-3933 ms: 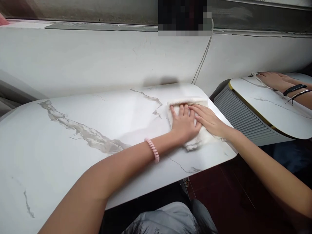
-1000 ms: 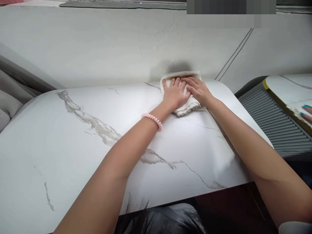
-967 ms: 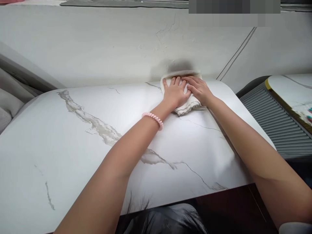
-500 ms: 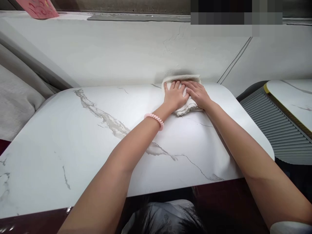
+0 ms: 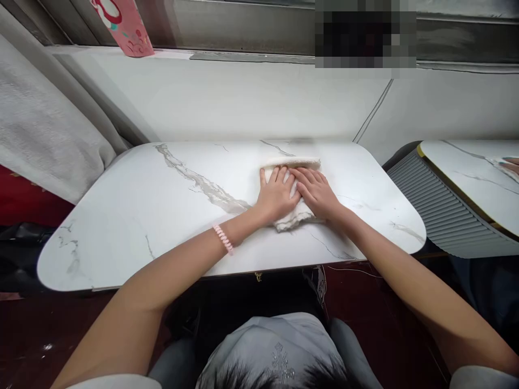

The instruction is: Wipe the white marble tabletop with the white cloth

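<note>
A folded white cloth (image 5: 293, 219) lies on a white tabletop with grey marbling (image 5: 117, 210), a little right of the middle. My left hand (image 5: 276, 198) presses flat on it with the fingers spread. Beside it, my right hand (image 5: 318, 195) rests flat on the cloth's right part, its fingers stretched out and its thumb side touching the left hand. Both palms cover much of the cloth. Round my left forearm sits a pink coiled band (image 5: 223, 239).
Behind the table stands a white wall (image 5: 227, 102). A light curtain (image 5: 44, 113) hangs at the left. To the right is another marbled table with a ribbed grey side (image 5: 441, 208), where another person's hand (image 5: 511, 165) shows at the edge. A pink paper (image 5: 132, 32) hangs above.
Both hands have come back toward me with the cloth, away from the table's far edge. The view has shifted, showing more of the left side and the other person's hand at right.
</note>
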Demonstrator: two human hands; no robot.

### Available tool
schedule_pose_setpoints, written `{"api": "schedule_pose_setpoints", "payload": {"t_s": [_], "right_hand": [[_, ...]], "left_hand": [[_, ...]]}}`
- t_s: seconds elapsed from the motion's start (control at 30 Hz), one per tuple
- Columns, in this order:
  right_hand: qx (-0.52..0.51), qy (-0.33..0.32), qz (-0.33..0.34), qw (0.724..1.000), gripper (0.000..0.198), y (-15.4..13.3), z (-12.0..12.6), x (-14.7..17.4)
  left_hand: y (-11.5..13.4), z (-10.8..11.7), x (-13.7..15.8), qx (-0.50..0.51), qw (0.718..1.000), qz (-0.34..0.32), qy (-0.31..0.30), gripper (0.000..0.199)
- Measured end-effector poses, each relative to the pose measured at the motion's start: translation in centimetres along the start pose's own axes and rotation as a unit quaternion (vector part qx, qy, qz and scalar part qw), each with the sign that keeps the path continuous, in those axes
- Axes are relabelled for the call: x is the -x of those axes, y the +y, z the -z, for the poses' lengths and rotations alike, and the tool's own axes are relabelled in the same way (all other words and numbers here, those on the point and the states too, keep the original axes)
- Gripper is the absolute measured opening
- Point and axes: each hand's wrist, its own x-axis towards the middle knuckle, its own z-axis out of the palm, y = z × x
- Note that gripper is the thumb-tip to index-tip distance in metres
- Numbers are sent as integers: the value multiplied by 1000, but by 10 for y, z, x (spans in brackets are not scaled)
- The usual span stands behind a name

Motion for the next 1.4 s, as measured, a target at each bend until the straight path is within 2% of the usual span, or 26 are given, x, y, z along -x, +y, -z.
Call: {"api": "schedule_pose_setpoints", "payload": {"t_s": [0.17,0.3,0.4,0.53,0.73,0.97,1.13,1.23,1.4], "right_hand": [[13,-1,6,1000,55,-43,1,47],[6,9,13,1000,54,-72,-1,70],[5,9,26,1000,54,-88,-4,71],[6,1,39,999,55,-97,-8,55],[-17,15,45,999,52,-85,-19,11],[-15,32,13,999,51,-50,-39,-74],[-22,28,-1,999,52,-27,-48,-131],[-19,36,-13,999,52,-19,-52,-154],[-13,60,-33,998,51,-16,-61,-175]], "left_hand": [[6,12,57,-13,999,-27,-25,59],[-1,21,90,-18,998,-52,-37,60],[-13,27,103,-19,997,-65,-44,60],[-30,32,103,-23,996,-65,-54,61],[-55,31,70,-37,997,-35,-60,58],[-104,24,-16,-38,997,-29,-57,59],[-128,18,-66,-23,1000,0,-20,55],[-139,17,-86,-11,1000,4,-4,53],[-156,16,-107,13,1000,-4,-18,53]]}}
